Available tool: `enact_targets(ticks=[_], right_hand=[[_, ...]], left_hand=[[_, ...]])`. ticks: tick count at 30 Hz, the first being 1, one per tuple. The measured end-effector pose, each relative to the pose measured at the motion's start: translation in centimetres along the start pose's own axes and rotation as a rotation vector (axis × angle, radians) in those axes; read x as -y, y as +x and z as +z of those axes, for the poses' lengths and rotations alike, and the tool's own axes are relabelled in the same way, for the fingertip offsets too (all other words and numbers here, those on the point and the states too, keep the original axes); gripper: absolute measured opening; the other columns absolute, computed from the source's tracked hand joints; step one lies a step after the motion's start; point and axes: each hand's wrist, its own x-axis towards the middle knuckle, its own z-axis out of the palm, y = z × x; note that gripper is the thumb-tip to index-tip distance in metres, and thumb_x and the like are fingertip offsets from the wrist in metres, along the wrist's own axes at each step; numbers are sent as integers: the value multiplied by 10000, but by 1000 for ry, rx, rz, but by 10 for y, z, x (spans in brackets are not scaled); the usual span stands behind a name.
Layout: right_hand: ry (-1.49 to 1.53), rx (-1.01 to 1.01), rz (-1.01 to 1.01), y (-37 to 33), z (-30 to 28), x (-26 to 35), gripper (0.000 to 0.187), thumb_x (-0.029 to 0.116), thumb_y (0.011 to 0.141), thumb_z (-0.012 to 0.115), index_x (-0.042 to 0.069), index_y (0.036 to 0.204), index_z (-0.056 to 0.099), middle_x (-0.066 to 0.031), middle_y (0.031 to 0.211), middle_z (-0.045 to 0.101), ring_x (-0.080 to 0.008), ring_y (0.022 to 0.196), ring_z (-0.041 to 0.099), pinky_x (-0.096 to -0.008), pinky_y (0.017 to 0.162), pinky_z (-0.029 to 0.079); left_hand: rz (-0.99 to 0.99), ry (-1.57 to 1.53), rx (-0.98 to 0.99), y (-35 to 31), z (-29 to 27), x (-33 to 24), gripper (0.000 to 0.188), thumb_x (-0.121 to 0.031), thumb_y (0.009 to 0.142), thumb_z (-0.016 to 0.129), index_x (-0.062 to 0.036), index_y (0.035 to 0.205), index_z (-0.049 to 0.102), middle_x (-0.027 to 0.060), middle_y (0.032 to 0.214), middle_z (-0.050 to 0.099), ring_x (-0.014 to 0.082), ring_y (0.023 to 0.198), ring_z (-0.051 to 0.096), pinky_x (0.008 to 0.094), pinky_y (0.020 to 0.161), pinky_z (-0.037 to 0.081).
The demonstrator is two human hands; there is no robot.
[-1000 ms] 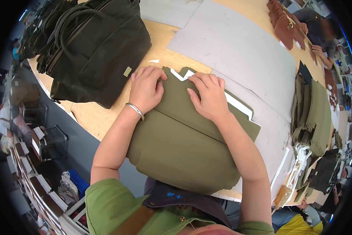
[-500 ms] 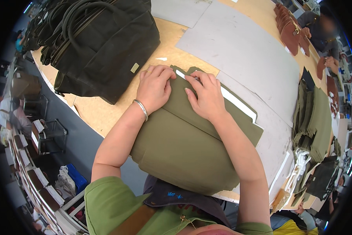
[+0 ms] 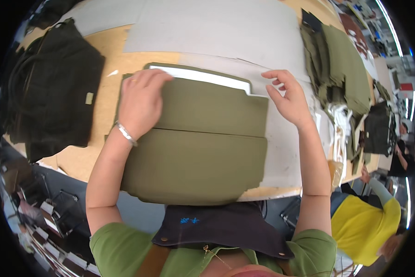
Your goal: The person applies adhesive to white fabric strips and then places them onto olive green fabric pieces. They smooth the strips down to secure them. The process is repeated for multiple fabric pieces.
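Olive-green fabric pieces (image 3: 203, 161) lie in front of me, overhanging the near table edge, with a seam or fold line across the middle. Along the far edge runs a white strip (image 3: 203, 79), framed by olive fabric and stepped at its right end. My left hand (image 3: 143, 99) is over the fabric's far left corner, beside the strip's left end. Its fingers are bent and slightly blurred, and the thumb is mostly hidden. Off the fabric's right edge, my right hand (image 3: 290, 99) hovers above the grey sheet, fingers curved apart from the thumb, holding nothing.
A dark handbag (image 3: 55, 92) with a small metal plate stands at the left. Olive fabric pieces (image 3: 341, 69) are piled at the right, near white cords (image 3: 340, 122). Grey sheets (image 3: 216, 32) cover the table beyond. A person in yellow (image 3: 366, 226) is at the lower right.
My right hand has left the white strip and moved right, its fingers apart. My left hand remains at the far left corner. The view has turned, and the fabric now appears squarer to me.
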Motion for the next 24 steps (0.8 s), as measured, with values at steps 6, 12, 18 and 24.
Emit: enact_targets(ticks=[6, 12, 18, 24], right_hand=[[-106, 94, 124, -19, 4, -27, 264, 236, 761, 741, 58, 944, 674, -92, 1066, 584, -242, 955, 562, -358, 834, 480], [225, 237, 510, -3, 8, -25, 189, 217, 781, 714, 43, 770, 640, -62, 932, 597, -188, 781, 563, -337, 726, 488], [-134, 193, 440, -2, 14, -24, 231, 299, 746, 691, 68, 732, 680, -84, 846, 642, -215, 749, 615, -350, 696, 505], [-199, 63, 414, -11, -3, -27, 185, 274, 788, 656, 99, 842, 683, -69, 951, 614, -231, 837, 618, -359, 764, 502]], left_hand=[[198, -273, 160, 45, 68, -67, 396, 95, 754, 510, -70, 1102, 601, 83, 1134, 593, 300, 1056, 546, 399, 875, 453], [198, -292, 166, 50, 86, -78, 438, 119, 714, 499, -82, 1081, 627, 70, 1091, 583, 284, 1035, 537, 388, 860, 453], [205, -251, 159, 47, 88, -80, 455, 127, 700, 503, -142, 1028, 668, 48, 1087, 561, 259, 1037, 527, 371, 828, 445], [232, -222, 117, 45, 91, -81, 421, 101, 712, 540, -168, 1006, 675, 38, 1095, 561, 256, 1045, 522, 369, 817, 449]])
